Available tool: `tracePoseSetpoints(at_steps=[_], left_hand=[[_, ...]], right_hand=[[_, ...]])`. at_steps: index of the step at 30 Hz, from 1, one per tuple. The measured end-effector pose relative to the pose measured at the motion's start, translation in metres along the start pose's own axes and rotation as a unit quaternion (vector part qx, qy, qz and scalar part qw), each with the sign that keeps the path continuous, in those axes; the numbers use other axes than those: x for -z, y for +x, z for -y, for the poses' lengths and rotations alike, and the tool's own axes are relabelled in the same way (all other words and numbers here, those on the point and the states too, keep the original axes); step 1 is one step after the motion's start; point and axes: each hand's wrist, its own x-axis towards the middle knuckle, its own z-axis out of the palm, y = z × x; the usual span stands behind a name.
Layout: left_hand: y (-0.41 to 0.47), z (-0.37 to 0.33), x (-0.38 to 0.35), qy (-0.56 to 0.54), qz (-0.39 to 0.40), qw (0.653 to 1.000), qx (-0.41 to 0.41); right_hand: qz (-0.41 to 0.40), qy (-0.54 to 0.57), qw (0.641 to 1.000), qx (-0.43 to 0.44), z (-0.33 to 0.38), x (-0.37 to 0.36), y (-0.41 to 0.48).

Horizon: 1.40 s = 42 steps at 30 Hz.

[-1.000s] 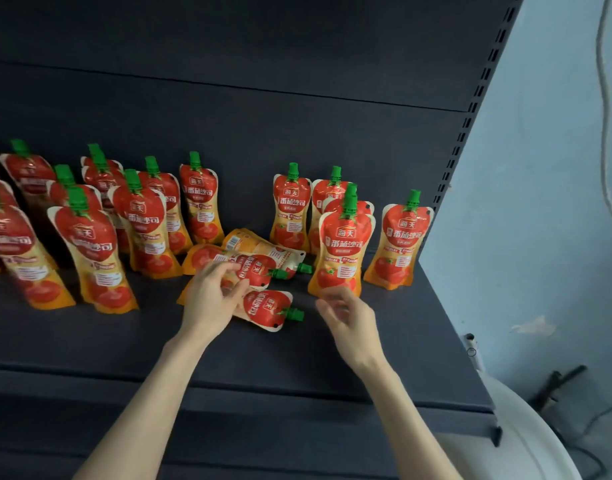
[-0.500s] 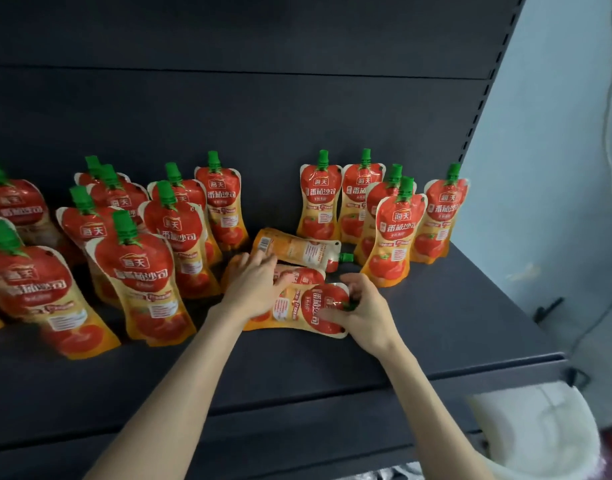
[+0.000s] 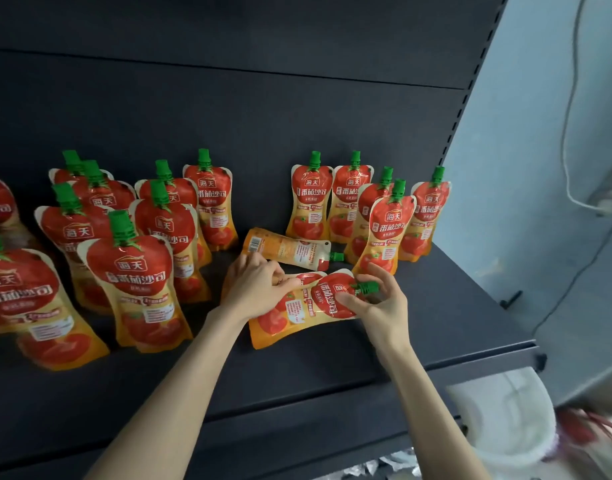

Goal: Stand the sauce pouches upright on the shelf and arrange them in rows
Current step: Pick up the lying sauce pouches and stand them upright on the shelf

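On the shelf, left hand and right hand grip one flat sauce pouch.

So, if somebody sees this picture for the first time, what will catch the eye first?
The two hands in the middle of the dark shelf: the left hand and the right hand both hold a red pouch lying flat, green cap to the right. Behind it a second pouch lies on its side, in the gap between a large standing group on the left and a smaller group on the right.
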Motion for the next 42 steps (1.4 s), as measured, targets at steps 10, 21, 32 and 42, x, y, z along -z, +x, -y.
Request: tracePoseSetpoints(at_steps=[10, 21, 32, 42], left_hand=[[-0.014, -0.012, 0.007, -0.245, -0.192, 0.949, -0.046], [-0.032, -0.126, -0.027, -0.480, -0.231, 0.845, -0.048], [-0.036, -0.189, -0.083, -0.492, -0.198, 0.847, 0.026], [-0.033, -0.185, -0.083, -0.402, -0.199, 0.891, 0.070]], right_hand=[[-0.021, 0.071, 0.995, 0.060, 0.047, 0.038, 0.005], [0.032, 0.012, 0.989, 0.143, 0.085, 0.123, 0.047], [0.155, -0.056, 0.979, 0.123, 0.031, 0.175, 0.089], [0.137, -0.098, 0.980, 0.110, -0.012, 0.173, 0.092]])
